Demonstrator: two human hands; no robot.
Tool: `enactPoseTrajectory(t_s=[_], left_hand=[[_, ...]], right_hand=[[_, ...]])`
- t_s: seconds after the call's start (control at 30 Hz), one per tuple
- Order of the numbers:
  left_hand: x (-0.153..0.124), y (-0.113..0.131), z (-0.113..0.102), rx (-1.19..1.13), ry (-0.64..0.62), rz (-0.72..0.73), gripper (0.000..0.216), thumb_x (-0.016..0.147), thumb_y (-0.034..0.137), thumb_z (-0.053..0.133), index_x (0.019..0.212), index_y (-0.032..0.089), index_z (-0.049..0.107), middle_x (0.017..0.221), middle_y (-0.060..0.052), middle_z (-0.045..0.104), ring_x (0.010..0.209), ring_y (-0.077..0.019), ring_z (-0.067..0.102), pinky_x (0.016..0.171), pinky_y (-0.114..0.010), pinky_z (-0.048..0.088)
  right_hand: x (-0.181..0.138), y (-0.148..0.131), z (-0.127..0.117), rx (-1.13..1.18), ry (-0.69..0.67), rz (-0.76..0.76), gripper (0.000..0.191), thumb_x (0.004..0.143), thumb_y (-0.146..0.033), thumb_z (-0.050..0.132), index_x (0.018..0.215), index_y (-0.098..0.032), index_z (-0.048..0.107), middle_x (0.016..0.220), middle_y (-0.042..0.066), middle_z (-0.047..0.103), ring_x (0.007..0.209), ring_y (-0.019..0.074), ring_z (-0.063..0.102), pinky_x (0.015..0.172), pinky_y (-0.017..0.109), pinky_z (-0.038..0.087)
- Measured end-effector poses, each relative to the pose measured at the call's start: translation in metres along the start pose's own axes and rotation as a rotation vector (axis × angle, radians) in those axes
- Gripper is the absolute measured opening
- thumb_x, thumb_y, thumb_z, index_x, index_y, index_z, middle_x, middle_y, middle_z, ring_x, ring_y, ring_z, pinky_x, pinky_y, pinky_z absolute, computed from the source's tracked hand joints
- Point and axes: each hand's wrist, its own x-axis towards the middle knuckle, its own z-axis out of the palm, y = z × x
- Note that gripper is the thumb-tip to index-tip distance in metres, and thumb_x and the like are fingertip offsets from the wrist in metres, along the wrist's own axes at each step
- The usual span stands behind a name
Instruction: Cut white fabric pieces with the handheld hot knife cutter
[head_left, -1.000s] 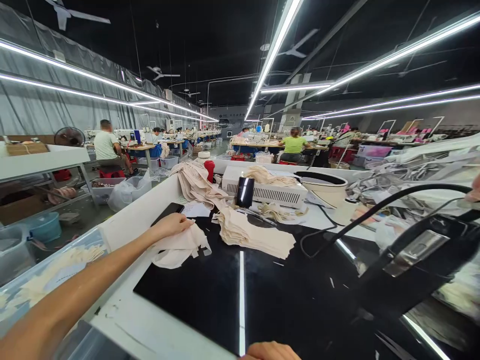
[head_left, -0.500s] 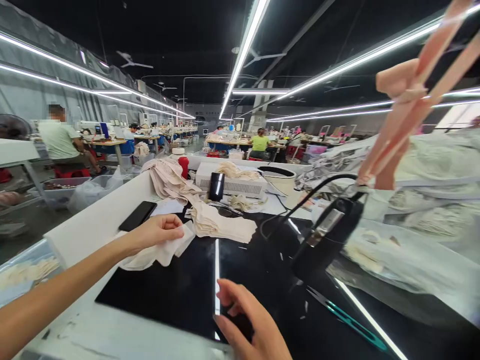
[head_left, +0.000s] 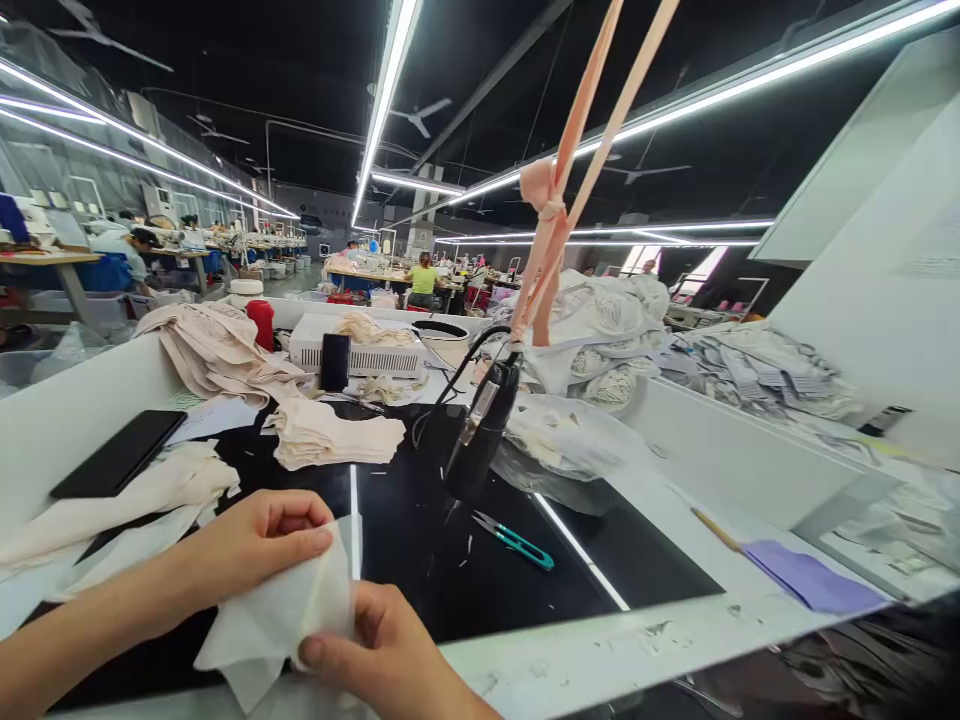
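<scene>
A thin white piece of fabric (head_left: pixel 255 635) is held up between my two hands, low in the view and left of centre. My left hand (head_left: pixel 262 545) pinches its upper edge between thumb and fingers. At its right edge, my right hand (head_left: pixel 390 645) is closed on the cloth, thumb in front and fingers partly hidden behind. Below the hands lies a glossy black board (head_left: pixel 405 560). Beyond them sits a stack of cream fabric pieces (head_left: pixel 337 437). More cream cloth (head_left: pixel 150 500) lies beside my left forearm.
Teal thread snips (head_left: pixel 517 542) lie on the board. A black corded tool (head_left: pixel 484 425) hangs from knotted pink straps (head_left: pixel 551 230). At left is a black phone (head_left: pixel 124 455); behind stands a white vented box (head_left: pixel 356 345). Bagged fabric (head_left: pixel 562 435) lies to the right.
My left hand has brought the white fabric nearer, and my right hand, formerly apart and empty, has closed on its edge. The view has swung right.
</scene>
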Motion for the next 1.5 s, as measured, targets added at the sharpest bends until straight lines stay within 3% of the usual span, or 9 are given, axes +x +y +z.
enactPoseTrajectory(t_s=[0.2, 0.53, 0.7, 0.83, 0.97, 1.1, 1.27, 1.37, 1.5], left_hand=[[0.009, -0.01, 0.001, 0.011, 0.001, 0.02, 0.059, 0.076, 0.078, 0.078, 0.085, 0.021, 0.066, 0.073, 0.002, 0.059, 0.064, -0.0145, 0.047, 0.055, -0.022, 0.035], [0.015, -0.014, 0.001, 0.12, 0.094, 0.014, 0.062, 0.072, 0.083, 0.074, 0.079, 0.023, 0.061, 0.067, 0.002, 0.054, 0.059, -0.0154, 0.045, 0.051, -0.022, 0.036], [0.024, -0.029, 0.002, 0.164, 0.092, 0.035, 0.059, 0.076, 0.081, 0.07, 0.077, 0.023, 0.062, 0.067, 0.002, 0.054, 0.061, -0.0162, 0.046, 0.053, -0.023, 0.036], [0.034, -0.044, 0.001, 0.262, 0.079, 0.078, 0.056, 0.083, 0.079, 0.064, 0.08, 0.023, 0.067, 0.07, 0.001, 0.059, 0.065, -0.0184, 0.053, 0.058, -0.025, 0.043], [0.042, -0.052, -0.006, 0.429, 0.18, 0.169, 0.048, 0.087, 0.072, 0.063, 0.095, 0.026, 0.075, 0.091, -0.004, 0.076, 0.087, -0.0279, 0.069, 0.08, -0.033, 0.056], [0.037, -0.054, -0.008, 0.588, 0.307, 0.345, 0.04, 0.086, 0.065, 0.063, 0.1, 0.031, 0.079, 0.11, -0.005, 0.081, 0.106, -0.0335, 0.073, 0.103, -0.041, 0.057], [0.018, -0.059, 0.017, 0.713, 0.074, 0.563, 0.032, 0.105, 0.045, 0.051, 0.103, 0.033, 0.081, 0.105, -0.002, 0.08, 0.095, -0.0243, 0.077, 0.089, -0.029, 0.064], [0.011, -0.059, 0.035, 0.823, 0.068, 0.675, 0.033, 0.111, 0.024, 0.044, 0.114, 0.029, 0.077, 0.112, -0.002, 0.078, 0.098, -0.0196, 0.076, 0.089, -0.027, 0.063], [0.011, -0.055, 0.048, 1.055, 0.066, 0.806, 0.026, 0.11, 0.012, 0.05, 0.118, 0.019, 0.073, 0.116, -0.007, 0.077, 0.106, -0.0226, 0.075, 0.096, -0.036, 0.063]], right_hand=[[0.0, 0.0, -0.001, -0.036, 0.072, 0.127, 0.072, 0.044, -0.064, 0.102, 0.088, -0.016, 0.071, 0.068, -0.006, 0.063, 0.051, 0.006, 0.047, 0.051, 0.024, 0.035], [-0.002, -0.005, 0.002, 0.011, 0.075, 0.173, 0.062, 0.039, -0.058, 0.104, 0.072, -0.018, 0.07, 0.06, -0.008, 0.054, 0.062, 0.0087, 0.047, 0.064, 0.026, 0.038], [-0.005, -0.002, 0.001, -0.004, 0.102, 0.217, 0.062, 0.037, -0.055, 0.104, 0.072, -0.018, 0.069, 0.068, -0.006, 0.061, 0.065, 0.009, 0.05, 0.066, 0.025, 0.039], [-0.008, 0.0, -0.001, -0.169, 0.17, 0.191, 0.044, 0.062, -0.05, 0.095, 0.073, -0.019, 0.066, 0.068, -0.006, 0.058, 0.063, 0.0088, 0.047, 0.06, 0.023, 0.036], [-0.014, -0.01, -0.003, -0.601, 0.242, 0.086, 0.032, 0.087, -0.03, 0.072, 0.067, -0.022, 0.049, 0.061, -0.009, 0.044, 0.057, 0.0081, 0.038, 0.054, 0.024, 0.027], [-0.019, -0.019, -0.007, -0.78, 0.321, 0.06, 0.035, 0.088, -0.024, 0.071, 0.067, -0.023, 0.042, 0.06, -0.009, 0.043, 0.057, 0.0091, 0.036, 0.056, 0.026, 0.024], [-0.025, -0.023, -0.016, -0.809, 0.35, 0.06, 0.032, 0.089, -0.022, 0.07, 0.071, -0.023, 0.044, 0.063, -0.009, 0.046, 0.061, 0.0106, 0.04, 0.061, 0.027, 0.027], [-0.034, -0.024, -0.023, -0.804, 0.372, 0.053, 0.025, 0.091, -0.02, 0.066, 0.074, -0.023, 0.047, 0.068, -0.007, 0.05, 0.064, 0.0111, 0.045, 0.063, 0.026, 0.03], [-0.052, -0.02, -0.038, -0.781, 0.332, 0.081, 0.012, 0.096, -0.022, 0.056, 0.083, -0.023, 0.055, 0.064, -0.007, 0.05, 0.055, 0.0118, 0.048, 0.059, 0.026, 0.033]])
